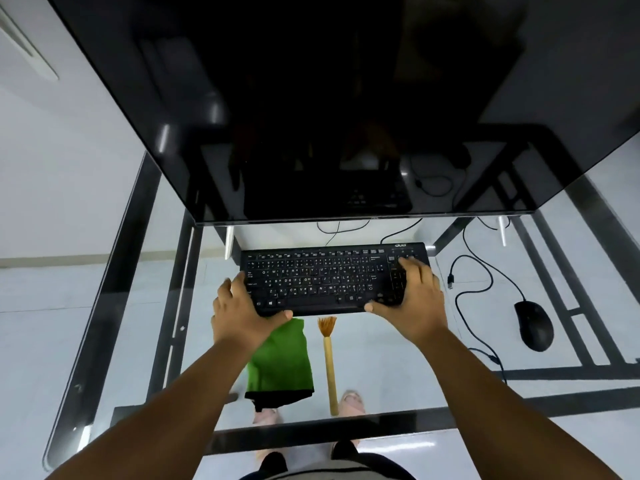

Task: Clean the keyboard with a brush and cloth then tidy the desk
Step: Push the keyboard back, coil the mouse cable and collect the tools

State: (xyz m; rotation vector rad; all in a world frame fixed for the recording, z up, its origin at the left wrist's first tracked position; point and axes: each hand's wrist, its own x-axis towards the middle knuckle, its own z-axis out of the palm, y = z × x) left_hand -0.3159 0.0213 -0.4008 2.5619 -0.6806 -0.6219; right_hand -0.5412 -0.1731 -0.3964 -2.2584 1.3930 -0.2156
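Dark monitor (311,98) looming over the far half of a glass counter (145,306), switched off, likely left out of the way while cleaning goes on below

Black keyboard (332,277) sitting square on the glass just under the monitor's lower edge, gripped at both ends, probably to lift, tilt or shift it

Green cloth (282,362) folded and laid flat just in front of the keyboard, beside the brush (329,362), bristles toward the keys; both untouched, apparently parked within easy reach

Mouse (533,325) well off to the right with its cable looping loose, seemingly awaiting the tidying stage

Left hand (242,310) clamped on the keyboard's left end, thumb hooked along the front edge, fingers (239,282) curled over the outer keys

Right hand (412,299) mirrored on the number-pad end, thumb at the front edge, fingers (407,263) spread on top, closed round the keyboard
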